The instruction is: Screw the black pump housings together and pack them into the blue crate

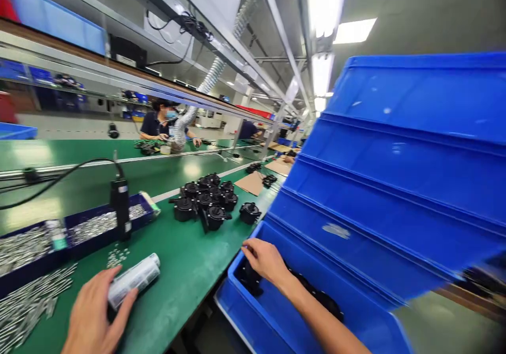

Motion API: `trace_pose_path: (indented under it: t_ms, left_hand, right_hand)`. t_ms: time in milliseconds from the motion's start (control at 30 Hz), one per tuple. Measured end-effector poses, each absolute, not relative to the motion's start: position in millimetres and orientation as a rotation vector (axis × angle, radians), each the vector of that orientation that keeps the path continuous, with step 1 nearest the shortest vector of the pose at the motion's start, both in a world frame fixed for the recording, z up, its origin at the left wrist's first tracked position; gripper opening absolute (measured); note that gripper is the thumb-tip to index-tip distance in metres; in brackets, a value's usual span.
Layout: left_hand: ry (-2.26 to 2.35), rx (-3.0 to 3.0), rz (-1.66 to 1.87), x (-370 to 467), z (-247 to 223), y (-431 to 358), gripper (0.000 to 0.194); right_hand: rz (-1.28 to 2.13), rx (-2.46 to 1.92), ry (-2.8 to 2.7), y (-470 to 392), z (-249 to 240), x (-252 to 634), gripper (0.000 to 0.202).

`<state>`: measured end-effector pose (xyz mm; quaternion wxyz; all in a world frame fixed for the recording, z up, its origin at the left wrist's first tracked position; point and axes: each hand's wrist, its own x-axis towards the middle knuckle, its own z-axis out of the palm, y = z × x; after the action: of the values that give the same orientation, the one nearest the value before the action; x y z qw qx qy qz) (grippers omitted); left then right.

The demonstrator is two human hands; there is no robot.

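Note:
My left hand (97, 312) curls its thumb and fingers round the near end of a white cylinder (136, 280), like a roll or bottle with faint print, lying at a slant on the green bench. Over the left rim of an open blue bin (276, 325), my right hand (263, 259) has its fingers drawn together. Whatever is between those fingertips, if anything, is too small to make out. Black parts (249, 277) lie inside the bin under my hand, partly hidden by it and the forearm. On the bench beyond stands a group of round black housings (205, 198).
Tall stacked blue bins (395, 169) rise at the right. Trays of small metal parts (95, 226), loose metal pins (31, 306) and a hanging black power screwdriver (120, 206) are at the left. A masked person (158, 125) works across the bench (177, 317).

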<state>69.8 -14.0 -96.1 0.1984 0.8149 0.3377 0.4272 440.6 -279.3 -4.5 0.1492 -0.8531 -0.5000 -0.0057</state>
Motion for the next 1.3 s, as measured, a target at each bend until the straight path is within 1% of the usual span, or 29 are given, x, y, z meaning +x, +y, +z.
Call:
trace_pose_path:
  t_ms: [100, 167, 200, 300, 333, 367, 400, 500, 667, 700, 800, 933, 1167, 1233, 1300]
  left_hand:
    - [0.969, 2.262, 1.132, 69.6, -93.5, -22.3, 0.060]
    - [0.959, 2.226, 1.117, 69.0, -94.1, -27.3, 0.054]
    - [0.935, 2.208, 1.120, 68.5, -94.5, -29.3, 0.052]
    - [0.822, 2.172, 1.126, 67.6, -93.6, -31.7, 0.042]
    - [0.783, 2.165, 1.118, 67.7, -92.4, -31.5, 0.038]
    - [0.751, 2.159, 1.110, 68.2, -90.9, -30.9, 0.034]
    - [0.727, 2.152, 1.102, 69.0, -89.0, -30.0, 0.031]
    - [0.705, 2.115, 1.093, 72.4, -82.1, -27.2, 0.027]
    - [0.703, 1.990, 1.094, 76.6, -69.8, -27.8, 0.030]
    - [0.709, 1.971, 1.089, 76.9, -67.7, -28.7, 0.033]
    - [0.748, 1.936, 1.069, 76.5, -63.4, -30.9, 0.041]
    - [0.834, 1.902, 1.040, 74.8, -59.8, -30.9, 0.049]
    - [0.854, 1.881, 1.009, 73.6, -54.9, -33.1, 0.051]
    - [0.865, 1.879, 1.002, 73.6, -55.8, -33.6, 0.052]
    - [0.877, 1.878, 0.991, 73.7, -57.2, -33.9, 0.054]
  right_hand:
    - [0.021, -2.165, -1.607, -235.7, 6.3, 398.3, 0.021]
    - [0.100, -1.964, -1.732, -204.3, 6.7, 365.8, 0.016]
    - [0.150, -1.857, -1.790, -188.5, 5.4, 351.1, 0.017]
    - [0.282, -1.662, -1.945, -144.6, -1.6, 320.9, 0.041]
    - [0.337, -1.633, -1.975, -132.5, -4.3, 316.0, 0.046]
    - [0.397, -1.605, -1.985, -122.2, -7.0, 313.2, 0.047]
    - [0.453, -1.578, -1.976, -113.9, -9.8, 311.9, 0.043]
    - [0.541, -1.508, -1.908, -100.0, -19.0, 312.1, 0.022]
    - [0.553, -1.525, -1.744, -98.5, -36.5, 308.7, 0.006]
    - [0.544, -1.534, -1.714, -99.3, -39.1, 306.9, 0.006]
    - [0.489, -1.531, -1.676, -101.8, -42.5, 300.4, 0.015]
    - [0.409, -1.482, -1.720, -104.5, -40.6, 292.8, 0.021]
    - [0.209, -1.428, -1.809, -111.1, -39.8, 298.2, 0.017]
    - [0.044, -1.359, -1.946, -114.4, -38.3, 302.6, 0.016]
    - [-0.214, -1.255, -2.060, -116.5, -35.6, 304.0, 0.020]
